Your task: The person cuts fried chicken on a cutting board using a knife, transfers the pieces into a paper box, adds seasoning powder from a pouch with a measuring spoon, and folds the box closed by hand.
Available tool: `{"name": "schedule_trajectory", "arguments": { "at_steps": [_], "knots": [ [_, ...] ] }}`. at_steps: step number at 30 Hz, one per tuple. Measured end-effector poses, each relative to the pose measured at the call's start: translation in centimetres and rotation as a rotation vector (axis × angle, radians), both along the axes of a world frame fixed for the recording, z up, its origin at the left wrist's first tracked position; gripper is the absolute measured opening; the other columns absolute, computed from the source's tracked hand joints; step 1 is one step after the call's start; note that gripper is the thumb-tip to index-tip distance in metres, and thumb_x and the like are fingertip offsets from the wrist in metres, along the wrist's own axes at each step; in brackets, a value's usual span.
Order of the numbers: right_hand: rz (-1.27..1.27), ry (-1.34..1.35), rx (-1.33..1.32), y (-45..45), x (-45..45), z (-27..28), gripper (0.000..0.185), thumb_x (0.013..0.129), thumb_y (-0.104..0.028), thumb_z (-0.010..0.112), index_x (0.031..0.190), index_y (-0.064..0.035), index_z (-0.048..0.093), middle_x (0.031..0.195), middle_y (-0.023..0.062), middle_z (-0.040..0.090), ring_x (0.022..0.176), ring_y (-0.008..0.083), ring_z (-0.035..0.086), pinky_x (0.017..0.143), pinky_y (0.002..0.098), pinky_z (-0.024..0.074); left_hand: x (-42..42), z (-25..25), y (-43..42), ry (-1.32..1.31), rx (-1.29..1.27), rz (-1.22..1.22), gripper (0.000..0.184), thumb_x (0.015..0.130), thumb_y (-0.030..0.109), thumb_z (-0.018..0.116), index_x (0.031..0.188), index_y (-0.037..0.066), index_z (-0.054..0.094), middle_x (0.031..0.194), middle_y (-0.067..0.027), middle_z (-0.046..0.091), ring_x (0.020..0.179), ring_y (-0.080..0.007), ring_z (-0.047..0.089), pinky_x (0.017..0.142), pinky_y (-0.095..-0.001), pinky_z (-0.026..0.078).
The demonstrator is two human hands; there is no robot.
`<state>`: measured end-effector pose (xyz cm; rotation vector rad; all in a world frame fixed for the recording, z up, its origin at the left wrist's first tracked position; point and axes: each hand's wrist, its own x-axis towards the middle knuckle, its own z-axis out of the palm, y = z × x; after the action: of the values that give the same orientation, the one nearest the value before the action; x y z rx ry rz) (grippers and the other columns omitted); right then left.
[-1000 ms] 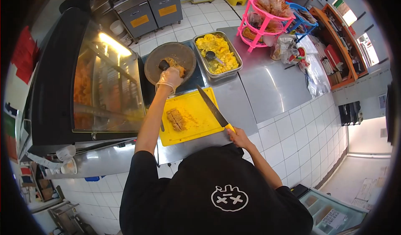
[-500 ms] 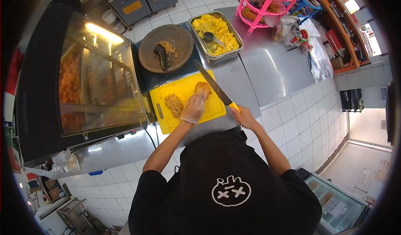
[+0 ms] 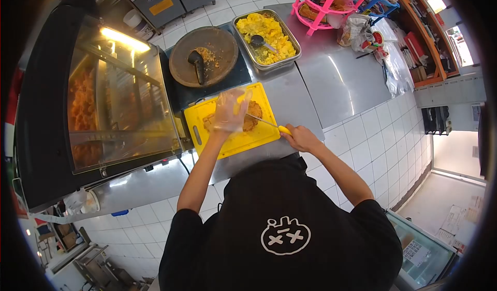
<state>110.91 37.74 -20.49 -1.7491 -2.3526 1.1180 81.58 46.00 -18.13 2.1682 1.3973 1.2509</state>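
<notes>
My right hand (image 3: 303, 139) grips the yellow handle of a kitchen knife (image 3: 263, 120), whose blade points left over a browned piece of fried meat (image 3: 251, 124). My left hand (image 3: 230, 112), in a clear plastic glove, is held with fingers stretched out and thumb apart, just left of that piece; motion blurs it a little. Whether it touches the meat I cannot tell. Behind it, a second, cut portion of meat (image 3: 208, 122) is mostly hidden. Both portions lie on a yellow cutting board (image 3: 233, 147).
Beyond the board stand a stone mortar (image 3: 181, 58) with a black pestle (image 3: 198, 66) and a metal tray (image 3: 299, 54) of yellow food with a ladle (image 3: 259, 41). A lit glass display case (image 3: 119, 115) borders the left. A pink tiered rack (image 3: 331, 4) stands far right.
My left hand has lifted off the meat and moved up and left, its fingers opening out. The knife has swung down and left, its blade now over the browned piece.
</notes>
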Motion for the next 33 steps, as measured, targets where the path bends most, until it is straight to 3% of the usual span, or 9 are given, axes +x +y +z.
{"name": "schedule_trajectory", "arguments": {
  "at_steps": [5,8,14,17,20,23,26,28,33],
  "knots": [
    [0.098,-0.052,-0.032,1.9,0.4,0.0,0.046,0.106,-0.045,0.049,0.115,-0.0021,0.06,0.083,0.0272,0.069,0.083,0.0502,0.067,0.076,0.0588,0.0517,1.6,-6.2,6.9,0.105,-0.221,-0.032,0.029,0.101,0.022,0.056,0.108,-0.001,0.073,0.106,-0.0249,0.072,0.098,-0.0426,0.067,0.094,-0.0496,0.051],
    [0.109,-0.077,-0.026,2.2,0.7,-0.9,0.046,0.106,-0.046,0.048,0.115,-0.0021,0.059,0.084,0.0268,0.069,0.082,0.0503,0.067,0.076,0.0594,0.0515,2.6,-6.6,6.8,0.339,-0.357,0.073,0.035,0.103,0.023,0.05,0.109,-0.004,0.072,0.104,-0.0281,0.071,0.1,-0.0447,0.066,0.093,-0.051,0.051],
    [0.11,-0.031,0.004,2.2,0.8,-2.6,0.045,0.106,-0.045,0.051,0.114,-0.0022,0.059,0.079,0.0282,0.068,0.077,0.0504,0.067,0.073,0.0589,0.0521,2.4,-9.2,6.6,0.318,-0.195,0.136,0.037,0.102,0.025,0.05,0.107,-0.003,0.074,0.112,-0.024,0.073,0.112,-0.0409,0.064,0.104,-0.0496,0.047],
    [0.097,-0.099,-0.053,2.1,0.2,-1.3,0.047,0.106,-0.045,0.048,0.115,0.0001,0.059,0.083,0.0281,0.069,0.084,0.0498,0.067,0.078,0.0589,0.0517,2.1,-11.3,6.9,0.284,-0.189,0.126,0.036,0.102,0.024,0.051,0.108,-0.003,0.074,0.118,-0.0229,0.072,0.119,-0.0389,0.062,0.108,-0.0482,0.044],
    [0.105,-0.074,-0.03,2.3,0.4,-1.2,0.047,0.106,-0.045,0.049,0.114,0.0005,0.06,0.084,0.0286,0.069,0.085,0.0502,0.067,0.079,0.0594,0.0515,2.2,-10.1,6.8,0.362,-0.266,0.115,0.035,0.101,0.023,0.052,0.11,-0.003,0.074,0.119,-0.0233,0.072,0.12,-0.0388,0.062,0.108,-0.0478,0.044],
    [0.103,-0.1,0.01,2.2,0.0,-0.1,0.048,0.106,-0.045,0.049,0.114,0.0007,0.061,0.085,0.0287,0.069,0.086,0.0506,0.067,0.081,0.0597,0.0512,1.8,-8.6,6.8,0.29,-0.189,0.065,0.038,0.103,0.027,0.052,0.109,-0.003,0.074,0.119,-0.0237,0.072,0.119,-0.039,0.062,0.107,-0.0484,0.045],
    [0.12,-0.138,0.077,2.2,-0.6,3.3,0.048,0.106,-0.048,0.05,0.113,-0.0016,0.061,0.079,0.0265,0.069,0.078,0.0492,0.067,0.074,0.0599,0.0522,1.8,-6.8,6.2,0.184,-0.181,0.195,0.042,0.104,0.033,0.052,0.108,-0.002,0.075,0.115,-0.0245,0.073,0.116,-0.0393,0.064,0.106,-0.0489,0.046],
    [0.095,-0.128,0.0,2.2,-0.9,4.8,0.049,0.106,-0.047,0.049,0.114,0.0001,0.061,0.084,0.0286,0.069,0.084,0.0506,0.067,0.079,0.0599,0.0515,1.5,-5.7,6.3,0.166,-0.172,0.2,0.043,0.105,0.036,0.053,0.105,-0.001,0.076,0.111,-0.0252,0.073,0.111,-0.04,0.067,0.105,-0.0487,0.047],
    [0.076,-0.076,-0.065,1.1,-1.4,2.9,0.05,0.106,-0.047,0.049,0.114,0.0005,0.061,0.085,0.0302,0.069,0.086,0.0514,0.067,0.079,0.0599,0.0515,1.0,-5.4,5.4,0.295,-0.293,0.146,0.044,0.106,0.035,0.049,0.109,0.0,0.075,0.118,-0.0235,0.072,0.116,-0.0404,0.064,0.105,-0.0496,0.046]
  ]
}}
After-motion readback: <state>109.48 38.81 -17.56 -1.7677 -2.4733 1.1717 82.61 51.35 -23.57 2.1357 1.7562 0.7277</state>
